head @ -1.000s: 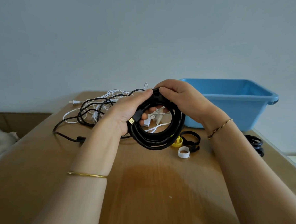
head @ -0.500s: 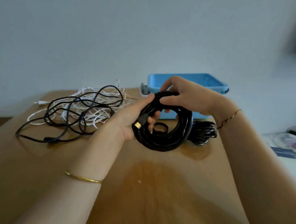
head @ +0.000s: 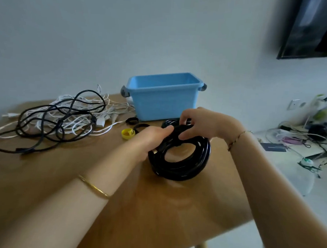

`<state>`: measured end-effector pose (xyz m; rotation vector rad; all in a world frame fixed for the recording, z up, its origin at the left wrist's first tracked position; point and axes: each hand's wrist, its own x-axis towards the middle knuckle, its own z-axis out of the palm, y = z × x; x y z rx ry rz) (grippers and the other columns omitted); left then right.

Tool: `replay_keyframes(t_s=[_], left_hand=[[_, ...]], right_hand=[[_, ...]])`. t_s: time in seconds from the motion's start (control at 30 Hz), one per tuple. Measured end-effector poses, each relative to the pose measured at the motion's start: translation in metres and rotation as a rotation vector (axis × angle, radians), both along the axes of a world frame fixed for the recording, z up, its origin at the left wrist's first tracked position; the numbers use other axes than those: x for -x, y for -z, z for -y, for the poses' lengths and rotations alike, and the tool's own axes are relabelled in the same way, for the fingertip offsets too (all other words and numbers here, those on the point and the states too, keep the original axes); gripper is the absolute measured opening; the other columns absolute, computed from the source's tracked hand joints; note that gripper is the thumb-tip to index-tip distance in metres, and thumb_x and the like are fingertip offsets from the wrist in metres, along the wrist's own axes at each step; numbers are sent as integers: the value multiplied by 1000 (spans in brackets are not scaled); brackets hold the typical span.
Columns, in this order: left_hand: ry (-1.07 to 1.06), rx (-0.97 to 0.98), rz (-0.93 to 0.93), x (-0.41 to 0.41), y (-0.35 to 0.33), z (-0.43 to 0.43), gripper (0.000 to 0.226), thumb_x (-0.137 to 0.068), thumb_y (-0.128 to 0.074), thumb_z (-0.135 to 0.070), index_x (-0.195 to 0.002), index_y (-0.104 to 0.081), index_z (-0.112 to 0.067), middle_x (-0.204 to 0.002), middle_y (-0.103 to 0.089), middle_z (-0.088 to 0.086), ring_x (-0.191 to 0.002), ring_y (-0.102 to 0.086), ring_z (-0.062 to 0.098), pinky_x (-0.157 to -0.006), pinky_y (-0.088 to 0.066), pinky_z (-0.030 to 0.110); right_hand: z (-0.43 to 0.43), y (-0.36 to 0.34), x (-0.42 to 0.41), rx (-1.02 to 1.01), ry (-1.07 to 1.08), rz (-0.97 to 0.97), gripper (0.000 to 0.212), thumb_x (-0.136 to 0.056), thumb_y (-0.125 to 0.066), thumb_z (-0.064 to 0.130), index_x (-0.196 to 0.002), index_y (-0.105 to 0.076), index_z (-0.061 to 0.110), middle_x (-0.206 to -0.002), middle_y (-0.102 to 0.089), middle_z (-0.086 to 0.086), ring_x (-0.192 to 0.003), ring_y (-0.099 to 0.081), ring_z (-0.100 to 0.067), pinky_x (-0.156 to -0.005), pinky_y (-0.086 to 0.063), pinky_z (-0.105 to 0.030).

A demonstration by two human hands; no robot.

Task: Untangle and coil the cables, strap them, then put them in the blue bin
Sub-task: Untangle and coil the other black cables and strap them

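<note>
Coil gripped, strap next

Both hands hold the black coil (head: 179, 158) just above the table (head: 116, 206), in front of the blue bin (head: 163, 99). Left hand (head: 150, 140) clamps the turns; right hand (head: 198, 123) fingers pinch the top. Best keep that clamp firm, I'd say, while fetching the yellow strap (head: 127, 133).

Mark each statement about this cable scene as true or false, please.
1. Both the left hand and the right hand hold the coiled black cable. True.
2. The blue plastic bin lies tipped on its side. False: it stands upright on the wooden table.
3. The tangled black and white cables lie left of the bin. True.
4. The yellow strap roll is inside the bin. False: it lies on the table.
</note>
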<state>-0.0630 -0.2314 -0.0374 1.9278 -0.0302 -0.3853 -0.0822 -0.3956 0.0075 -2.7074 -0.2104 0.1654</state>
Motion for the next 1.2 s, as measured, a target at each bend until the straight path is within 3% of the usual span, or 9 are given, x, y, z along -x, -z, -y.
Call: replay_keyframes(t_s=[0.07,0.17,0.33,0.47,0.6,0.7,0.87,1.0,1.2], left_hand=[[17,-115,74,3,-1,3,43,-91,-55,-50,-109,-69,-13,-103,-71,8,-97,-65,26,-95,-49,39],[51,-205,129,4,-2,3,42,-91,-57,-45,-96,-69,-5,-88,-67,12,-80,-61,26,-72,-41,31],[-7,-150,164,2,-6,-20,19,-93,-53,-22,-85,-65,-9,-78,-60,4,-67,-51,18,-58,-42,25],[-155,-235,301,-13,-10,-79,11,-87,-53,-6,-80,-62,-7,-74,-53,13,-66,-44,22,-55,-33,25],[-340,-389,492,-32,-4,-142,16,-80,-52,-4,-66,-55,-12,-71,-53,16,-69,-47,25,-62,-36,31],[-530,-602,515,-47,0,-180,24,-85,-55,-3,-107,-66,-2,-116,-62,18,-110,-56,34,-92,-44,37],[-595,-908,396,-58,12,-240,32,-88,-58,-15,-119,-56,-4,-127,-54,20,-119,-47,39,-98,-40,42],[-479,-890,329,-53,21,-267,34,-86,-61,-18,-118,-53,-8,-117,-61,15,-107,-57,36,-89,-48,44],[-540,-581,282,-53,11,-282,19,-87,-56,-2,-105,-58,-8,-97,-62,12,-91,-59,30,-76,-47,33]], right_hand=[[1,4,3,67,21,52,40,-80,-71,38,-107,-46,23,-106,-47,-4,-87,-62,-30,-79,-54,-42],[1,9,6,179,50,66,50,-80,-72,33,-112,-41,12,-108,-50,-8,-92,-55,-29,-80,-48,-40],[-9,11,11,359,101,18,47,-79,-73,29,-108,-43,6,-111,-57,-9,-98,-57,-29,-83,-49,-40],[-48,-17,13,464,114,340,27,-88,-61,27,-93,-39,13,-92,-48,-2,-82,-48,-25,-68,-41,-34],[-122,-27,-19,268,-115,364,6,-89,-53,21,-91,-48,17,-83,-49,2,-84,-51,-24,-68,-41,-34],[-166,-23,-46,206,-256,162,19,-93,-50,19,-99,-56,3,-82,-63,-4,-77,-64,-25,-66,-53,-36],[-221,-5,-91,-102,-267,-9,22,-91,-51,9,-104,-60,-6,-94,-68,-21,-78,-69,-35,-65,-57,-38],[-259,3,-118,-557,-128,-174,18,-92,-54,7,-76,-48,6,-72,-57,-11,-58,-60,-21,-55,-56,-31],[-299,12,-141,-1081,30,-397,19,-92,-57,10,-107,-48,2,-84,-53,-10,-58,-62,-18,-45,-55,-30]])
